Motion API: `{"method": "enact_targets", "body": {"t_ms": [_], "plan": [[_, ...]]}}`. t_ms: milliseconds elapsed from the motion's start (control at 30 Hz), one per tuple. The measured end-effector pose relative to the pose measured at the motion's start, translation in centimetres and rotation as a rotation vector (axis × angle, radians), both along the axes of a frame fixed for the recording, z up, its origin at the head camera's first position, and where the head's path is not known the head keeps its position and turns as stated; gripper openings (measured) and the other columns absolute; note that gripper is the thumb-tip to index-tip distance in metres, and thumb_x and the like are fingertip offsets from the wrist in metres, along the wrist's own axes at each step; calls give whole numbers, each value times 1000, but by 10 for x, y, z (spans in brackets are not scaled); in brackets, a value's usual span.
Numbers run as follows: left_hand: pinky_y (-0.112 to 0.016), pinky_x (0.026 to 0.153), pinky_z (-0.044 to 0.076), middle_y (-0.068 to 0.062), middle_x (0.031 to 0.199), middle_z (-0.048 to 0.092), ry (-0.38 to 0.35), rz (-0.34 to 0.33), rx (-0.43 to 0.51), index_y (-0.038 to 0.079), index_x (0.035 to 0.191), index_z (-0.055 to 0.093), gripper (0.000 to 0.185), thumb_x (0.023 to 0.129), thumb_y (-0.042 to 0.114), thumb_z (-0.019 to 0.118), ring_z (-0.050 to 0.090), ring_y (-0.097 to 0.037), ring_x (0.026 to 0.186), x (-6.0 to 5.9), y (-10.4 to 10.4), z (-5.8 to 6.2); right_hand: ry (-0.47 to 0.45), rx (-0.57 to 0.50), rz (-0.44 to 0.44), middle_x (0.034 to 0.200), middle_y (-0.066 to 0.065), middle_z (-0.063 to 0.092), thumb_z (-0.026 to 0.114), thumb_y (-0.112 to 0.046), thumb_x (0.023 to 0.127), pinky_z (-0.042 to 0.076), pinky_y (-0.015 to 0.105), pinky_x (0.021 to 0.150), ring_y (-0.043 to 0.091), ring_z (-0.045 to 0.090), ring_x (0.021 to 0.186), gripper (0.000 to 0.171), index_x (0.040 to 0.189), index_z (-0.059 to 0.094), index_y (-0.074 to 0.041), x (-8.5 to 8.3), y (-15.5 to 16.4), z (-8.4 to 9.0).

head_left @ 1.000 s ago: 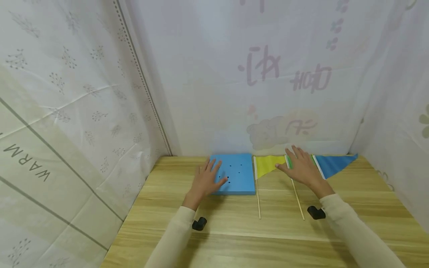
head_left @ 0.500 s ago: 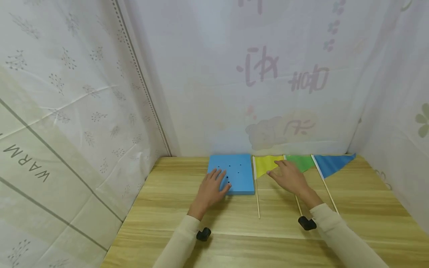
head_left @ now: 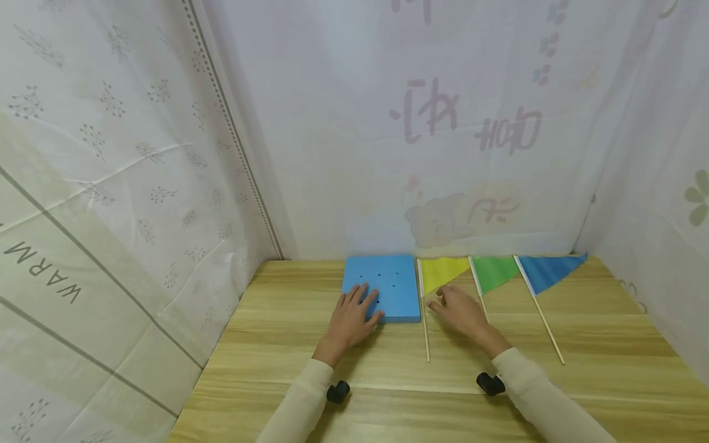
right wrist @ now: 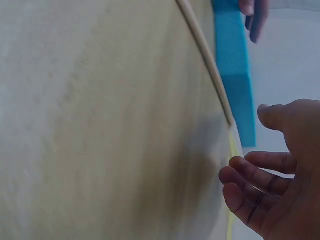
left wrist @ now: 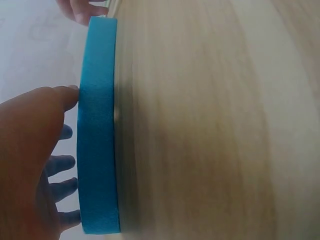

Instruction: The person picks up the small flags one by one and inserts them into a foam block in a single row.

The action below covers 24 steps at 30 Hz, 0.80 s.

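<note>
Spread fingers of my left hand [head_left: 348,320] rest on the near left part of a flat blue block [head_left: 400,301], whose top has several small dark holes. In the left wrist view, the fingertips and thumb meet the block's [left wrist: 97,130] upper edge. Just right of the block lies a yellow pennant flag [head_left: 442,271] on a thin wooden stick [head_left: 426,335]. Over that flag's lower part hovers my right hand [head_left: 462,312], its fingers bent loosely. The right wrist view shows its thumb [right wrist: 272,117] apart from the fingers, with the stick [right wrist: 207,57] beyond them, not gripped.
A green pennant flag [head_left: 494,274] and a blue pennant flag [head_left: 549,272] lie further right on the wooden table [head_left: 410,406], sticks toward me. The right hand partly covers the green flag's stick. A patterned white cloth [head_left: 343,154] hangs behind the table.
My right hand has moved left and toward me, from over the green flag to the yellow flag's stick, its fingers less spread. My left hand has slid slightly right and nearer on the block.
</note>
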State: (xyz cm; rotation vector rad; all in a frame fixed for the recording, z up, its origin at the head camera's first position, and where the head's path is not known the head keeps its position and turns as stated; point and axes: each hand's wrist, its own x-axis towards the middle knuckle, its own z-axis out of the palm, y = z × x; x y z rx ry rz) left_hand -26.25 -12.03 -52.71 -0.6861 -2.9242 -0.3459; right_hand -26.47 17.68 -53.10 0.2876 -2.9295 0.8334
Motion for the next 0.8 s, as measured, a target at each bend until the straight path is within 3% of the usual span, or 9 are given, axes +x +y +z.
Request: {"method": "enact_targets", "body": {"t_ms": [333, 633, 800], "plan": [[-63, 131, 26, -12, 174, 35, -31, 5, -41, 22, 164, 46, 61, 111, 50, 52, 30, -38, 162, 0, -2, -4, -74, 1, -23, 80, 4, 58, 70, -33, 104, 39, 32, 54, 18, 49, 63, 30, 91, 60, -7, 2, -19, -7], [-63, 132, 23, -10, 176, 30, -34, 9, -60, 24, 167, 40, 62, 112, 52, 48, 27, -37, 164, -1, -2, -11, -71, 37, -39, 77, 4, 55, 71, -19, 98, 38, 33, 54, 21, 49, 62, 23, 84, 55, -9, 5, -22, -6], [-62, 132, 23, -9, 176, 31, -27, 6, -70, 24, 167, 40, 62, 112, 52, 47, 26, -36, 164, -1, -2, -11, -69, 30, -60, 64, -1, 41, 70, -19, 98, 30, 29, 49, 16, 38, 55, 37, 70, 47, -13, 5, -21, -5]]}}
